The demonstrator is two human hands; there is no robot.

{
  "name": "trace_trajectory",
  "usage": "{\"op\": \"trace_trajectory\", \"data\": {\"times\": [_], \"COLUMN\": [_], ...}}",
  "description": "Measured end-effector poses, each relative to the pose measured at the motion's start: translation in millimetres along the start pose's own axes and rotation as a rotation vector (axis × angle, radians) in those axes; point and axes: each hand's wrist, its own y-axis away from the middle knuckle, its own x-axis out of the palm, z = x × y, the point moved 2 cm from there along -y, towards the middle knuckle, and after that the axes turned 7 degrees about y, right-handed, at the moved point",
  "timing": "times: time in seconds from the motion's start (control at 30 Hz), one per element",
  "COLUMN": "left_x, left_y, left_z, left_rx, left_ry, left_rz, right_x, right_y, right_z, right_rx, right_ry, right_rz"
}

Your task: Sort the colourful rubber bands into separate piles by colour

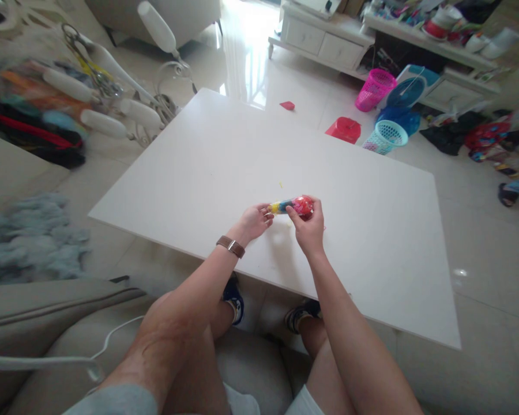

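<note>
Above the white table [225, 155], a clear tube with yellow, blue, pink and red contents [286, 206] is held nearly level between my two hands. My right hand [309, 227] wraps round its red, rounded end, with the thumb along the near side. At the yellow end, the curled fingers of my left hand [255, 222] close on the tip, palm turned partly upward. What exactly the contents are is too small to make out. A small yellow scrap [281, 185] lies on the tabletop just beyond the tube.
Past the table's far edge, a red container [344, 130], a light-blue basket [385, 137] and a pink basket [375, 90] stand on the floor. A white lamp [158, 29] is at the upper left. Grey-blue fluffy stuffing [34, 239] lies at the left. Someone's foot [508, 195] shows at far right.
</note>
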Motion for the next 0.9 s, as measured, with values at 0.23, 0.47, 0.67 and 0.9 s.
{"op": "trace_trajectory", "data": {"times": [0.23,0.47,0.67,0.9], "left_x": [-5.6,-4.7,-5.2,2.8], "left_y": [-6,-6,-5,5], "left_z": [1,1,-1,-4], "left_rx": [0.050,0.006,0.066,-0.085], "left_ry": [-0.026,-0.080,-0.176,-0.087], "left_rz": [-0.013,-0.016,0.023,0.188], "right_x": [-4,-5,-7,-8], "right_y": [-1,1,-3,-11], "right_z": [4,4,-2,-13], "right_rx": [-0.022,-0.114,-0.035,0.220], "right_ry": [0.025,0.152,0.083,-0.194], "right_rz": [0.001,0.010,-0.047,-0.069]}}
